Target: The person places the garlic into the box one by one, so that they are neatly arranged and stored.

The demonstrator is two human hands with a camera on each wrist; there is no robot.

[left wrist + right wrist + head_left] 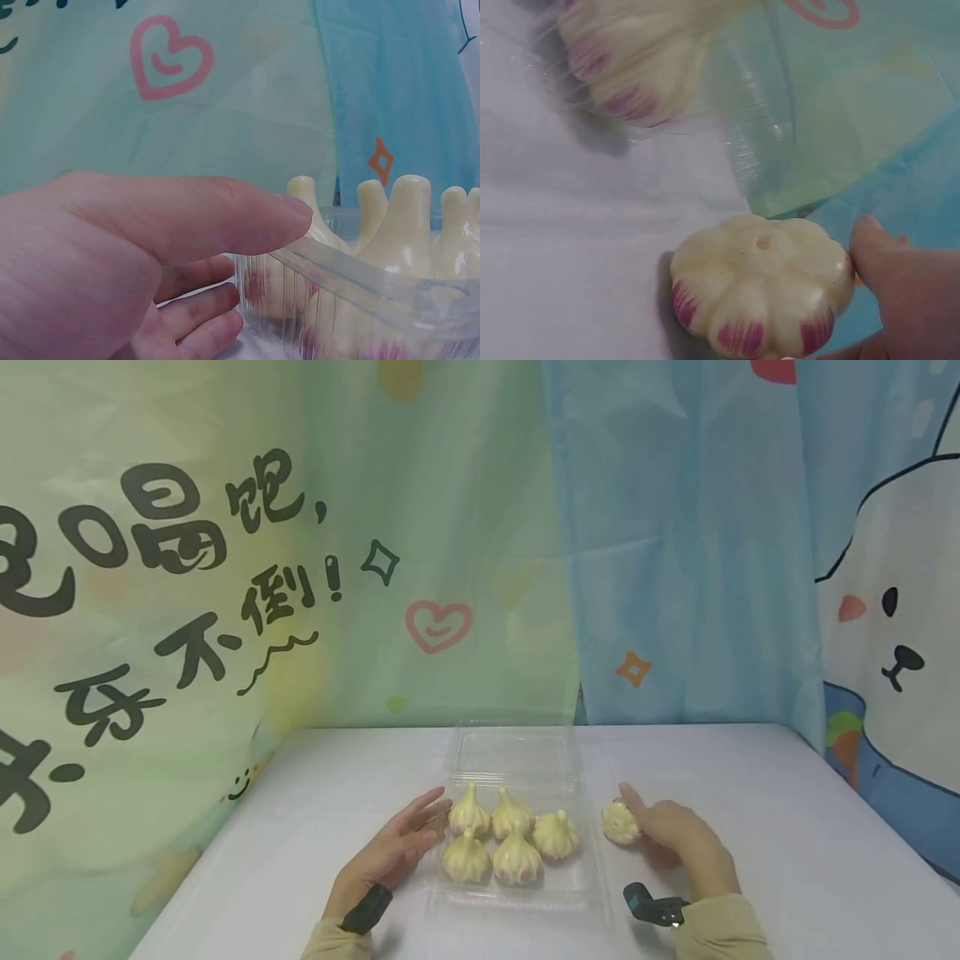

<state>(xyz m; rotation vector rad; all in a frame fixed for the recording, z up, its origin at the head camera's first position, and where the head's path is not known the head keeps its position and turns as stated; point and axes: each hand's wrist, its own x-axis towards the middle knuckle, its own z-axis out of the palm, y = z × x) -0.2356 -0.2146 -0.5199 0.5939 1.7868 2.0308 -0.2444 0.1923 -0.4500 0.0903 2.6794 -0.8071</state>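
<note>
A clear plastic box (573, 881) stands on the table with its lid (513, 752) folded back. Several garlic bulbs (517, 858) sit in it, stems up. At the box's left side is my left hand (397, 843), fingers loosely extended. In the left wrist view its thumb (247, 214) lies at the box rim (352, 277), with the other fingers beside the outer wall. To the right of the box, my right hand (678, 831) holds another garlic bulb (761, 285) between thumb and fingers. This bulb's root end faces the right wrist camera; its stem is hidden.
A white cloth covers the table (795, 852). Behind it hangs a printed curtain (480, 543) in green and blue. Dark wrist straps (660, 907) with cameras sit on both forearms, over beige sleeves.
</note>
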